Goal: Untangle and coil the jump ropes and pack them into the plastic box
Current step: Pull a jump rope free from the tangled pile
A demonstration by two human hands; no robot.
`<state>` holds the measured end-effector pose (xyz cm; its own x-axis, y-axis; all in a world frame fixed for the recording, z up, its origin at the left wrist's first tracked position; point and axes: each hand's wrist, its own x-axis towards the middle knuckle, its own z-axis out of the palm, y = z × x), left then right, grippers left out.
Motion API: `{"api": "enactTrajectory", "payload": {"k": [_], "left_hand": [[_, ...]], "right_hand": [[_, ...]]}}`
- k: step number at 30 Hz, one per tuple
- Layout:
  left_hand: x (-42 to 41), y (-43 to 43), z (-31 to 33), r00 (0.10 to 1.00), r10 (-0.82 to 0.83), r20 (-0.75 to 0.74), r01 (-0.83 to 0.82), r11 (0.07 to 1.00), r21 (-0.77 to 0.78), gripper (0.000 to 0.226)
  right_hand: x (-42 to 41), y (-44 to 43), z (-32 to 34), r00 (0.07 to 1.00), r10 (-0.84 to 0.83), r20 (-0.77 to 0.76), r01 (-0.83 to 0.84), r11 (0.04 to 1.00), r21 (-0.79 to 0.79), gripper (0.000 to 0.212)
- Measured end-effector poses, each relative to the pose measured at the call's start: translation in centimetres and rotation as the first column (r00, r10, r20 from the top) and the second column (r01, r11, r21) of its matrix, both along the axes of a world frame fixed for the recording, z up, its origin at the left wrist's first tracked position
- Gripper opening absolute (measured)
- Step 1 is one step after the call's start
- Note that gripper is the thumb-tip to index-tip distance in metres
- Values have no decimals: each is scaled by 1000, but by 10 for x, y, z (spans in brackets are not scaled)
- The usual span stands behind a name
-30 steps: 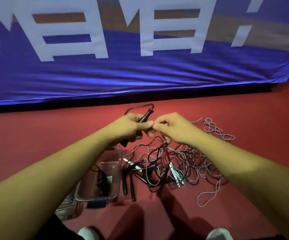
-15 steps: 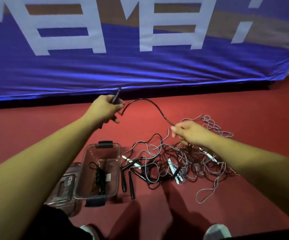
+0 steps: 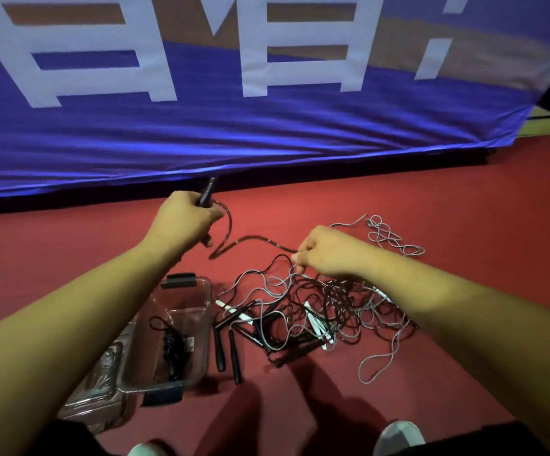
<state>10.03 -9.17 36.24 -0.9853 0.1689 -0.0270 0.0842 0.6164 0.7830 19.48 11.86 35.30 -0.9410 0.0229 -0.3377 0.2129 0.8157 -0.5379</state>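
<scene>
Gripping slim black plastic rope handle (image 3: 207, 192) in left hand (image 3: 184, 222), pinching its thin dark cord (image 3: 250, 240) in right hand (image 3: 328, 255). Drawn closer than half a second ago, slackening cord between hands, probably for a first coil.

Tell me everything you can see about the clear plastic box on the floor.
The clear plastic box is rectangular, lidless and upright on the red floor, left of the tangled ropes. Dark latch clips sit at its far and near ends. Inside lies one bundled black rope. A clear lid seems to lie against its left side.
</scene>
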Motion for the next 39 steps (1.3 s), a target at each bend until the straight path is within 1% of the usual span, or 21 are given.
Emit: {"api": "enactTrajectory", "payload": {"k": [2, 3, 5, 7, 8, 10, 12, 14, 16, 17, 18, 21, 22, 23, 27, 29, 31, 33, 35, 37, 39], "left_hand": [[8, 8, -2, 997, -45, 59, 42, 998, 47, 14], [13, 13, -3, 985, -123, 120, 109, 987, 119, 12], [23, 23, -4, 919, -309, 246, 250, 937, 242, 11], [31, 28, -7, 847, -432, 309, 385, 901, 202, 11], [31, 29, -10, 839, -444, 316, 419, 896, 148, 12], [29, 30, -12, 879, -384, 283, 386, 921, 53, 19], [20, 31, -11, 942, -279, 187, 278, 960, 33, 23], [7, 29, -6, 988, -116, 98, 104, 987, 120, 25], [-8, 19, -1, 994, 38, 104, -65, 959, 275, 22], [-14, 11, 1, 990, 60, 129, -99, 941, 322, 21], [-16, 3, 1, 988, 41, 150, -86, 946, 312, 21], [-18, -16, -7, 980, -56, 191, 42, 996, 78, 13], [-16, -19, -7, 979, -72, 189, 69, 997, 20, 7], [-15, -20, -6, 980, -93, 176, 93, 996, 7, 5], [7, -5, 6, 947, -280, 159, 243, 945, 221, 13], [23, 8, 7, 894, -406, 190, 363, 904, 226, 21], [29, 14, 2, 851, -485, 204, 446, 870, 208, 21], [22, 15, -3, 878, -452, 158, 429, 889, 159, 20], [12, 15, -4, 927, -364, 90, 357, 930, 89, 24], [2, 15, -3, 973, -226, 40, 218, 964, 150, 26], [-10, 8, -3, 997, -49, 54, 31, 959, 283, 26]], "right_hand": [[1, -7, -6, 997, 69, 26, -69, 998, 5, 27], [0, -10, -8, 994, 105, 3, -105, 994, -7, 27], [-3, -14, -8, 986, 142, -92, -147, 988, -43, 26], [-5, -16, -6, 975, 123, -185, -139, 987, -78, 28], [-6, -16, -5, 973, 104, -206, -128, 986, -110, 28], [-6, -14, -5, 980, 72, -185, -110, 973, -204, 29], [-4, -8, -10, 990, 72, -117, -103, 954, -282, 30], [-3, 7, -25, 997, 65, -33, -72, 952, -298, 29], [-1, 26, -46, 998, 29, 56, -17, 978, -206, 29], [0, 33, -54, 997, -1, 78, 14, 986, -166, 28], [1, 36, -59, 997, -33, 66, 43, 986, -163, 27], [-2, 34, -60, 992, -91, -83, 68, 968, -243, 27], [-4, 29, -55, 988, -86, -127, 49, 962, -270, 26], [-5, 25, -51, 985, -75, -157, 27, 957, -290, 26], [-7, 2, -32, 968, -25, -249, -66, 935, -349, 23], [-10, -7, -22, 953, -8, -303, -112, 919, -379, 25], [-10, -14, -16, 942, 28, -335, -156, 920, -361, 26], [-11, -16, -13, 945, 29, -326, -157, 914, -373, 26], [-12, -13, -16, 961, -5, -276, -118, 896, -427, 30], [-12, -4, -25, 984, -12, -176, -69, 894, -442, 32], [-8, 10, -37, 997, 43, -65, -60, 952, -302, 34]]}}
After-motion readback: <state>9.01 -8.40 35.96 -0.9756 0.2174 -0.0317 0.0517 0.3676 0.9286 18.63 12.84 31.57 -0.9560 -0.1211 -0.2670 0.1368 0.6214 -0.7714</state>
